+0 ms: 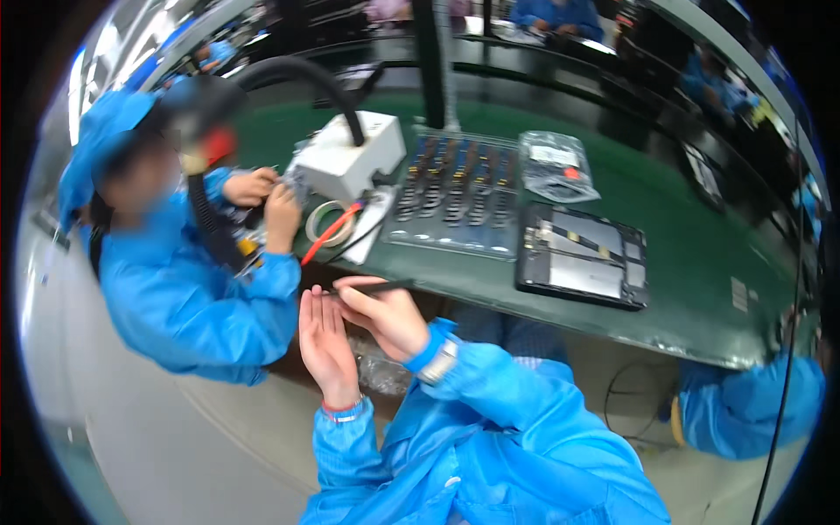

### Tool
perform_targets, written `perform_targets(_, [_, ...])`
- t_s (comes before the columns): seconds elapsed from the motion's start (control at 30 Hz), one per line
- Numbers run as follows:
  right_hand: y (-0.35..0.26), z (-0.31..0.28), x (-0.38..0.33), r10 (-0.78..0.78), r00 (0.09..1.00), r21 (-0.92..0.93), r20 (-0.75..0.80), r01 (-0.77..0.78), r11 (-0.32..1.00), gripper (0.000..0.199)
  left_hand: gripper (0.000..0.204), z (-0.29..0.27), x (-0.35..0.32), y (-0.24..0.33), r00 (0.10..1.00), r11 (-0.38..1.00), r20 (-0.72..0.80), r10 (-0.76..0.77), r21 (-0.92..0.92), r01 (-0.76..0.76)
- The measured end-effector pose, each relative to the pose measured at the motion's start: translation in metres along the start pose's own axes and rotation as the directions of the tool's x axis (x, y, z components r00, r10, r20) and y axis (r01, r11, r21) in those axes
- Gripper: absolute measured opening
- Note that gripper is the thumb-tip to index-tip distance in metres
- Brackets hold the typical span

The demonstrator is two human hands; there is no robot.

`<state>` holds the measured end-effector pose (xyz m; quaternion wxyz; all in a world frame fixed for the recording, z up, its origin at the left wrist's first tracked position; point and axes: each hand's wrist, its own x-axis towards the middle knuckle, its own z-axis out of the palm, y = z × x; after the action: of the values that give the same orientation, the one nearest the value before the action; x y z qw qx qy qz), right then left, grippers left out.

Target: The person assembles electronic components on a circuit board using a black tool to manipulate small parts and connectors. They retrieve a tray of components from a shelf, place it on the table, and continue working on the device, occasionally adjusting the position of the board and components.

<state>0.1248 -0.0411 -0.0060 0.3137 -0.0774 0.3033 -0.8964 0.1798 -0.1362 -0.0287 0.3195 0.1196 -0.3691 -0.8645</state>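
Note:
My right hand (389,317) pinches a slim black stick-like tool (392,286), perhaps tweezers; its exact kind cannot be made out. The tool's thin end points left, toward the fingertips of my left hand (328,354). That hand is turned palm up with its fingers stretched out, and nothing clear lies in its palm. Both hands are off the near edge of the green-topped table (429,280). An opened flat device (582,261) with silver and black insides rests on the table to their right. Behind it, a clear tray (402,236) bears several dark strip-like parts.
To my left a co-worker in blue (206,306) handles small things at the table. A white box (354,157) with a black hose, a tape roll (319,219) and a red-handled tool (331,234) stand nearby. A clear bag (556,166) lies behind the device. Another blue sleeve (744,407) is at right.

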Motion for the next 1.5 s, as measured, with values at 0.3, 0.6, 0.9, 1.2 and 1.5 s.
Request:
perform_targets(0.3, [-0.238,-0.119,-0.116,-0.817,0.572,-0.795,-0.074,0.461,0.395,0.012,0.027,0.172,-0.006,-0.095,0.36,0.674,0.865,-0.349,0.499,-0.545])
perform_targets(0.6, [-0.284,-0.228,-0.08,-0.641,0.755,-0.966,-0.14,0.038,0.256,0.011,0.023,0.25,0.017,-0.232,0.284,0.386,0.887,-0.364,0.421,-0.821])
perform_targets(0.9, [-0.281,-0.229,-0.087,-0.59,0.787,-0.979,-0.182,-0.092,0.181,0.014,0.028,0.244,0.014,-0.24,0.299,0.43,0.897,-0.325,0.421,-0.799])
perform_targets(1.2, [-0.278,-0.222,-0.083,-0.606,0.789,-0.995,-0.102,-0.074,0.071,0.013,0.031,0.243,0.015,-0.236,0.203,0.359,0.925,-0.321,0.317,-0.878])
perform_targets(1.5, [-0.279,-0.234,-0.089,-0.641,0.737,-0.95,-0.214,-0.004,0.313,0.016,0.036,0.245,0.013,-0.238,0.232,0.329,0.916,-0.328,0.34,-0.881])
